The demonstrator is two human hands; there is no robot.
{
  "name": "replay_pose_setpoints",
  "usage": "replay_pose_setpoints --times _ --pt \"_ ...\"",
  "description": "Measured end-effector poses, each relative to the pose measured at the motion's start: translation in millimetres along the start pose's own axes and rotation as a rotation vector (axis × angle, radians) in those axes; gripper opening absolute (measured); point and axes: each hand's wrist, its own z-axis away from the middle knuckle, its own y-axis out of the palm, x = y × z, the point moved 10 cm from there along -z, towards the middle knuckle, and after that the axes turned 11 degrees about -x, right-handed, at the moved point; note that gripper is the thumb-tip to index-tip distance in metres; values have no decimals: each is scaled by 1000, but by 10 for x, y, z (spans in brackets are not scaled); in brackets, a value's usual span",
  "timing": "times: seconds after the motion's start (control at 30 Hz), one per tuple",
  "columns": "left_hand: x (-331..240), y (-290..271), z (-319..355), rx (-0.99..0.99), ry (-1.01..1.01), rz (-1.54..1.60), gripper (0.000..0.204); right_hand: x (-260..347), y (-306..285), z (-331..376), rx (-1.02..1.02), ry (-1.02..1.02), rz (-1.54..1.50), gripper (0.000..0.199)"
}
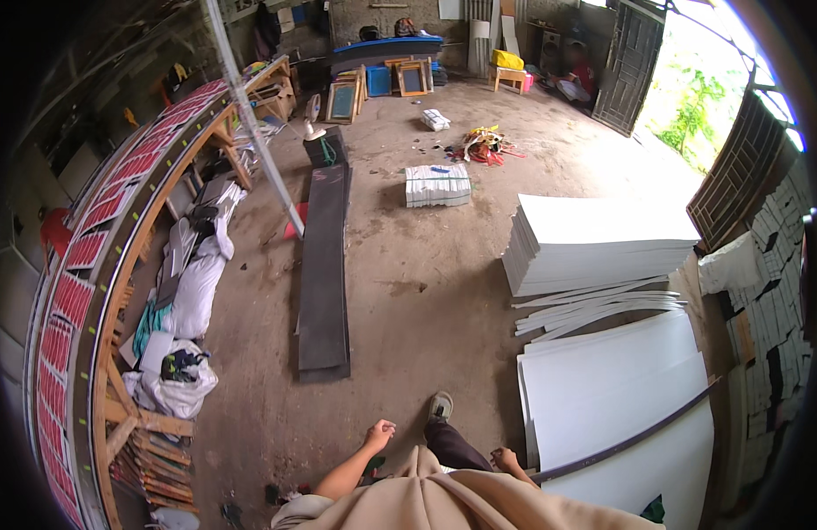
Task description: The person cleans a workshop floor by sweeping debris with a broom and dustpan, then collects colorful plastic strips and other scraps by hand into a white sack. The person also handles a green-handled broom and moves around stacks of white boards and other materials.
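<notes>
One fisheye view looks from head height, tilted down — left hand point(381, 434) and right hand point(506, 458) near its lower edge — across the floor point(400, 322) to the far wall point(382, 21).

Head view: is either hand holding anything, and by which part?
Nothing shows in the left hand, its fingers curled. Whether the right hand holds anything can't be told; the dark strip lies across the white sheets, with no visible grip.

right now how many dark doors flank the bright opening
2: the left door at the far side of the bright opening, the right door at its near side; none looks hidden.
</notes>
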Motion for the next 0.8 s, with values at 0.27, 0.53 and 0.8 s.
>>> replay_pose_setpoints --times 0.27,0.53,0.8 --pt "-1242 -336 -1680 -225 30 347 9 1945 -1228 -1956 -106 -108 -195 20" --pt "-1761 -372 -3872 -259 -90 302 9 3275 -1511 -3956 -181 -330 -191 21" --pt "-3137 -167 -5983 -76 11 38 8 3673 -1964 -4883 -49 124 -224 24"
